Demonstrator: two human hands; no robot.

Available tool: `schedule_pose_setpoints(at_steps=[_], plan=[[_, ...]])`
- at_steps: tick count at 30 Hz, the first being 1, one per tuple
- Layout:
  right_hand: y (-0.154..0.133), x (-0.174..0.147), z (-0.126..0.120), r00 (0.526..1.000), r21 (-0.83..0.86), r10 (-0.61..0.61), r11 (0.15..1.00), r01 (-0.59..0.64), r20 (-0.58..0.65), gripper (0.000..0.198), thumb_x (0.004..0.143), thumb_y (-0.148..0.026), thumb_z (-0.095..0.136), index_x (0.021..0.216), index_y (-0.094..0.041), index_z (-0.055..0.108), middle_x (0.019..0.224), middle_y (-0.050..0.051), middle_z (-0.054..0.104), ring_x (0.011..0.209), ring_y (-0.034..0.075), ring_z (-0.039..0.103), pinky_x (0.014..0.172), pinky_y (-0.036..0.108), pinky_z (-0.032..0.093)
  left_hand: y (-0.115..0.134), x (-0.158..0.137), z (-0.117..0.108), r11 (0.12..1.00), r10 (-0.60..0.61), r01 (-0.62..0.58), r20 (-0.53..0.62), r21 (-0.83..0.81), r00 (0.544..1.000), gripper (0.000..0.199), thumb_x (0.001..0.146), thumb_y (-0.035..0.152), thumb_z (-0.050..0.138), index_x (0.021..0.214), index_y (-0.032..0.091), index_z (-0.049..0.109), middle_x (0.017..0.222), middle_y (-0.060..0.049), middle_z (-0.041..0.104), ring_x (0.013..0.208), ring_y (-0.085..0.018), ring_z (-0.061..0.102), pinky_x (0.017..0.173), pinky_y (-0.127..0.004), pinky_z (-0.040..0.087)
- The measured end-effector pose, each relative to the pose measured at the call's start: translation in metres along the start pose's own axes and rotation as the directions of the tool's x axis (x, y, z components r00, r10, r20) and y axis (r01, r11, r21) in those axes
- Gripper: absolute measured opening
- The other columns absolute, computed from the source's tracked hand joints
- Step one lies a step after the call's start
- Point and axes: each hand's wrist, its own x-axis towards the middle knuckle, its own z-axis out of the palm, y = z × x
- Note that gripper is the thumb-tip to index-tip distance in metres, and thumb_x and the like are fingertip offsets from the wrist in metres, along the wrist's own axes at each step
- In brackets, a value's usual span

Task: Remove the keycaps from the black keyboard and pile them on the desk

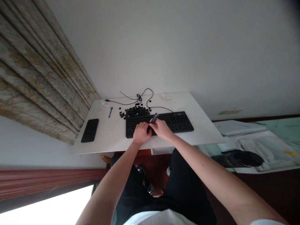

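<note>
A black keyboard [180, 122] lies on the white desk, several of its keys seemingly bare of caps on the left part. My left hand [141, 133] rests over its left-middle part, palm down with the fingers stretched forward. Closed round a small dark tool with a shiny end [154, 118], my right hand [161, 128] leans on the keyboard's middle, thumb side close to my left hand. The tool's lower end is hidden by my fingers, so its exact kind cannot be made out. Just behind the keyboard is a pile of loose black keycaps [136, 111].
A black phone [90, 130] lies at the desk's left, with a blue plastic tool [111, 112] beyond it. The keyboard's cable [139, 98] is bundled near the wall. Curtains [47, 68] hang at left. A black object [243, 158] sits on the lower glass-topped surface at right.
</note>
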Motion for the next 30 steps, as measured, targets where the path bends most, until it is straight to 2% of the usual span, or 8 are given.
schedule_pose_setpoints(at_steps=[5,12,15,17,19,23,27,30], plan=[[0.005,-0.017,0.002,0.993,0.102,-0.112,0.989,0.108,0.038,0.014,0.095,-0.022,0.055,0.104,-0.021,0.067,0.092,0.007,0.075,0.086,0.022,0.075,0.078,0.032,0.058,0.0,0.0,-0.001,1.0,0.008,-0.009,0.043,0.022,0.999,0.021,0.093,0.026,0.056,0.111,0.02,0.066,0.11,-0.008,0.068,0.108,-0.027,0.058,0.092,-0.042,0.046],[-0.01,-0.032,-0.005,0.96,-0.077,-0.279,0.957,0.28,0.021,0.017,0.097,-0.028,0.054,0.109,-0.024,0.066,0.109,0.007,0.073,0.098,0.023,0.072,0.089,0.034,0.054,-0.005,0.001,0.004,0.999,0.009,-0.01,0.035,0.037,0.999,0.018,0.096,0.021,0.054,0.103,0.02,0.07,0.103,-0.009,0.069,0.104,-0.025,0.059,0.089,-0.04,0.048],[0.001,-0.032,-0.019,0.971,-0.073,-0.224,0.973,0.219,-0.083,0.02,0.098,-0.033,0.052,0.107,-0.021,0.065,0.11,0.009,0.073,0.092,0.022,0.073,0.083,0.032,0.056,-0.008,0.0,0.008,0.999,0.032,-0.033,-0.021,-0.02,0.999,0.019,0.099,0.022,0.053,0.103,0.02,0.072,0.101,-0.007,0.071,0.101,-0.024,0.061,0.09,-0.04,0.049],[0.019,-0.029,-0.035,0.962,-0.041,-0.156,0.988,0.151,-0.225,0.023,0.098,-0.037,0.052,0.105,-0.019,0.065,0.108,0.011,0.073,0.088,0.021,0.072,0.081,0.03,0.057,-0.011,0.0,0.01,0.997,0.042,-0.046,-0.067,-0.065,0.997,0.019,0.099,0.023,0.054,0.105,0.02,0.072,0.101,-0.007,0.072,0.101,-0.023,0.062,0.091,-0.04,0.051],[0.043,-0.026,-0.057,0.91,-0.05,-0.096,0.995,0.082,-0.404,0.026,0.096,-0.042,0.054,0.102,-0.019,0.065,0.102,0.01,0.073,0.087,0.02,0.072,0.082,0.032,0.058,-0.013,0.0,0.012,0.993,0.04,-0.053,-0.12,-0.109,0.992,0.019,0.099,0.022,0.055,0.108,0.02,0.072,0.104,-0.008,0.072,0.103,-0.023,0.064,0.093,-0.04,0.053],[0.1,-0.027,-0.092,0.705,-0.056,0.033,0.993,-0.102,-0.708,0.037,0.093,-0.051,0.056,0.101,-0.016,0.064,0.087,0.011,0.073,0.08,0.023,0.07,0.079,0.039,0.058,-0.014,-0.002,0.015,0.982,0.006,-0.047,-0.218,-0.182,0.976,0.025,0.099,0.019,0.054,0.119,0.021,0.068,0.113,-0.009,0.071,0.111,-0.022,0.065,0.1,-0.04,0.055],[0.139,-0.034,-0.1,0.58,0.071,0.144,0.987,-0.146,-0.802,0.043,0.091,-0.054,0.056,0.105,-0.014,0.062,0.089,0.013,0.073,0.082,0.025,0.072,0.082,0.042,0.057,-0.012,-0.003,0.016,0.969,-0.037,-0.026,-0.248,-0.247,0.968,0.024,0.098,0.018,0.055,0.119,0.021,0.068,0.115,-0.009,0.07,0.11,-0.021,0.067,0.1,-0.038,0.056],[0.148,-0.034,-0.097,0.557,0.128,0.181,0.983,-0.133,-0.811,0.044,0.09,-0.054,0.057,0.104,-0.014,0.062,0.089,0.014,0.074,0.08,0.024,0.073,0.081,0.041,0.058,-0.013,0.004,0.011,0.954,-0.07,-0.007,-0.243,-0.301,0.968,0.024,0.096,0.016,0.059,0.117,0.02,0.068,0.111,-0.008,0.071,0.104,-0.02,0.069,0.096,-0.036,0.058]])
